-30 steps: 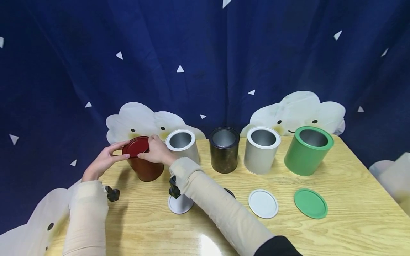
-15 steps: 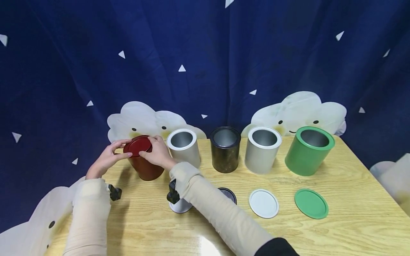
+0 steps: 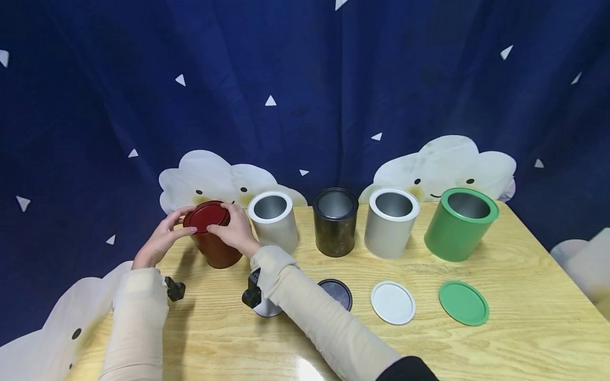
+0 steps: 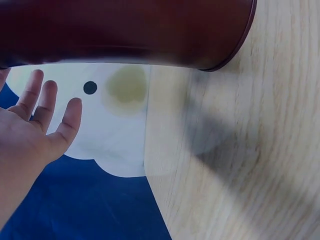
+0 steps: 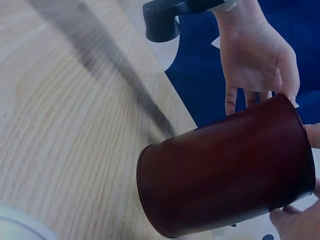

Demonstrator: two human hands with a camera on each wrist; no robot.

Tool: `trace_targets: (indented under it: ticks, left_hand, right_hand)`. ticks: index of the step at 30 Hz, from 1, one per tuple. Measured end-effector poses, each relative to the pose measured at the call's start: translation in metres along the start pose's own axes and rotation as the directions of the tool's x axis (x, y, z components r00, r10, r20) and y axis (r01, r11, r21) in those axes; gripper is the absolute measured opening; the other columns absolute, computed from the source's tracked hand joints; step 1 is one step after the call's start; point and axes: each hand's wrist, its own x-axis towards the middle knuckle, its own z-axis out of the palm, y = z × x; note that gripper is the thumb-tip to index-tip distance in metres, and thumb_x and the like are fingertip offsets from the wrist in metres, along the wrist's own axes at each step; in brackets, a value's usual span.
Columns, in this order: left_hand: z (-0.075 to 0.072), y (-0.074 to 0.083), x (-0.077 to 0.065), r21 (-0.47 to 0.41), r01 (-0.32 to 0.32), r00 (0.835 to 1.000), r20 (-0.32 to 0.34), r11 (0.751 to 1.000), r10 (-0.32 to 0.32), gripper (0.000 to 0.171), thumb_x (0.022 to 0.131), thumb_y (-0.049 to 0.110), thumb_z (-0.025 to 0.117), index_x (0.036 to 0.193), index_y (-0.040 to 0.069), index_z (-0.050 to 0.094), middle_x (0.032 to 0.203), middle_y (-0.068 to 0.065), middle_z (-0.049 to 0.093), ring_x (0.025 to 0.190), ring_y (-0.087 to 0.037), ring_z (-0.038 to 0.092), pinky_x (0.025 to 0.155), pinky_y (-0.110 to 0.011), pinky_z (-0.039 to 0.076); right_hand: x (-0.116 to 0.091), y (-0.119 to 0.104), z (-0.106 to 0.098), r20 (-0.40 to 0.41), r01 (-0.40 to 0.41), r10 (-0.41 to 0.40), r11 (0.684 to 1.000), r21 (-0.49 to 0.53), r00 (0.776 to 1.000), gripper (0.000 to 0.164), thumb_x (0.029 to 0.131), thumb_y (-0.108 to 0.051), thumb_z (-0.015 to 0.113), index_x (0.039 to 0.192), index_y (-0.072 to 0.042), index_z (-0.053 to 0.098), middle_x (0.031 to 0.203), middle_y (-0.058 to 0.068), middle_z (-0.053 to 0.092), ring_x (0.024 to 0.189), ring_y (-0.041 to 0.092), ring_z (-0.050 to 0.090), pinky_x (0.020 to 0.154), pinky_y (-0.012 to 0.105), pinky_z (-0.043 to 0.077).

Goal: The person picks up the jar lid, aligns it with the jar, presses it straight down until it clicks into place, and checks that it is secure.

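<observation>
A dark red can [image 3: 216,251] stands upright at the left of the table, with a red lid [image 3: 206,216] lying on its top. My left hand [image 3: 159,238] grips the lid's left edge between thumb and forefinger; in the left wrist view its other fingers spread loosely beside the can. On the right edge, thumb and fingers of my right hand [image 3: 235,227] hold the rim. The can's smooth side fills much of the right wrist view, fingertips at its top end. Whether the lid sits fully down cannot be told.
To the right stand a white can [image 3: 276,227], a black can [image 3: 335,230], another white can [image 3: 388,233] and a green can [image 3: 450,235], all lidless. Before them lie white [image 3: 393,302], black [image 3: 335,292] and green lids [image 3: 463,302]; my right forearm partly covers another white lid [image 3: 267,308].
Both hands stay at the red lid's rim with only slight shifts. The right forearm has moved a little, uncovering more of the black lid and covering more of the left white lid.
</observation>
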Motion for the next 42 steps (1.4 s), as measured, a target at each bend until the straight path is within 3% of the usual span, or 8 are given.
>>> trace_targets:
  ticks: [12, 17, 23, 28, 34, 42]
  left_hand:
    - [0.003, 0.002, -0.002, -0.015, -0.011, 1.0, -0.001, 1.0, 0.011, 0.054, 0.09, 0.01, 0.055, 0.137, 0.001, 0.031, 0.128, -0.011, 0.032, 0.102, -0.008, 0.038, 0.081, -0.032, 0.032]
    - [0.005, -0.004, -0.001, -0.04, -0.021, 0.999, -0.03, 0.999, 0.02, 0.051, 0.089, 0.009, 0.054, 0.135, 0.001, 0.033, 0.124, -0.002, 0.037, 0.102, -0.009, 0.037, 0.078, -0.033, 0.032]
    - [0.003, -0.007, 0.002, -0.026, -0.02, 0.999, -0.05, 0.999, 0.019, 0.049, 0.088, 0.009, 0.055, 0.133, 0.003, 0.037, 0.115, 0.009, 0.04, 0.099, -0.009, 0.038, 0.077, -0.04, 0.028]
    - [0.002, -0.01, 0.004, -0.036, -0.012, 0.999, -0.05, 0.999, 0.011, 0.049, 0.089, 0.009, 0.054, 0.134, 0.004, 0.037, 0.116, 0.007, 0.039, 0.098, -0.009, 0.038, 0.076, -0.04, 0.028]
    - [0.003, -0.008, 0.004, -0.049, -0.024, 0.998, -0.064, 0.999, 0.021, 0.047, 0.088, 0.009, 0.055, 0.133, 0.005, 0.039, 0.114, 0.006, 0.041, 0.097, -0.011, 0.039, 0.077, -0.04, 0.028]
    - [0.002, -0.002, 0.001, -0.032, -0.004, 1.0, -0.028, 0.999, 0.003, 0.049, 0.088, 0.013, 0.055, 0.134, 0.005, 0.037, 0.12, 0.001, 0.038, 0.101, -0.012, 0.037, 0.079, -0.042, 0.027]
  right_hand:
    - [0.001, 0.0, 0.001, 0.02, -0.066, 0.064, 0.995, 0.069, 0.998, 0.059, 0.073, -0.019, 0.073, 0.128, -0.014, 0.052, 0.123, 0.007, 0.051, 0.112, 0.018, 0.045, 0.091, 0.027, 0.036]
    - [0.001, 0.0, 0.001, 0.054, -0.091, 0.087, 0.992, 0.09, 0.995, 0.06, 0.073, -0.019, 0.073, 0.13, -0.016, 0.051, 0.125, 0.007, 0.049, 0.114, 0.018, 0.044, 0.091, 0.028, 0.036]
    - [0.004, -0.002, -0.001, 0.076, -0.085, 0.083, 0.996, 0.019, 0.994, 0.06, 0.076, -0.021, 0.071, 0.13, -0.014, 0.049, 0.123, 0.005, 0.05, 0.113, 0.016, 0.044, 0.09, 0.027, 0.037]
    - [0.006, -0.003, -0.003, 0.087, -0.06, 0.063, 0.997, -0.037, 0.994, 0.06, 0.076, -0.024, 0.071, 0.131, -0.013, 0.048, 0.124, 0.004, 0.051, 0.114, 0.016, 0.044, 0.09, 0.025, 0.037]
    - [0.008, -0.003, -0.003, 0.088, -0.056, 0.057, 0.998, -0.017, 0.995, 0.06, 0.076, -0.023, 0.071, 0.131, -0.013, 0.048, 0.127, 0.004, 0.049, 0.116, 0.016, 0.043, 0.092, 0.026, 0.036]
    - [0.007, -0.003, -0.003, 0.102, -0.075, 0.075, 0.997, -0.007, 0.992, 0.06, 0.077, -0.022, 0.07, 0.132, -0.013, 0.047, 0.125, 0.004, 0.049, 0.114, 0.017, 0.044, 0.091, 0.027, 0.036]
